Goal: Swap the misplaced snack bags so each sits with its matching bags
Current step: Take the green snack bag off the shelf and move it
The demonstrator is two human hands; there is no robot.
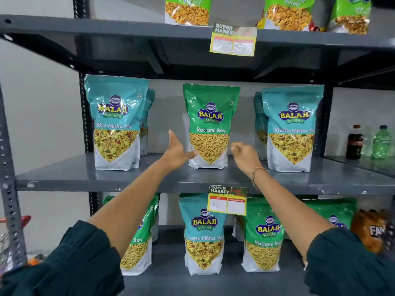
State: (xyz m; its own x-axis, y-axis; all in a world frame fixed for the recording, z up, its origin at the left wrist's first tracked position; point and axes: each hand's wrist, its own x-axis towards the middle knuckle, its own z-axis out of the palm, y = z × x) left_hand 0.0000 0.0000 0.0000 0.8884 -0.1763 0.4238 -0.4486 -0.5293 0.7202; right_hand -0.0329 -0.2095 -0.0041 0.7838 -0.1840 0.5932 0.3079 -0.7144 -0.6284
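**A:** What's the biggest thing in view?

**B:** A grey metal shelving unit [102, 178] with three tiers showing. On the middle tier a green Ratlami Sev bag [210, 127] stands upright in the centre, between two teal Khatta Mitha Mix bags, the left one [116, 122] and the right one [291, 129], each with another teal bag behind it.

**A:** And the tier below?

**B:** The reverse: a teal Khatta Mitha Mix bag [204, 236] stands in the middle, with green Ratlami Sev bags at either side, the left partly hidden by an arm, the right one [264, 238] just beside it. A Super Market price tag [227, 199] hangs over the shelf edge above them.

**A:** The hands?

**B:** Both reach toward the green bag on the middle tier. The left hand [177, 151] is spread, thumb up, fingertips at the bag's lower left edge; contact looks likely but I cannot tell for sure. The right hand [244, 154] is loosely curled, empty, just beside the bag's right edge, with a bracelet [258, 175] at the wrist.
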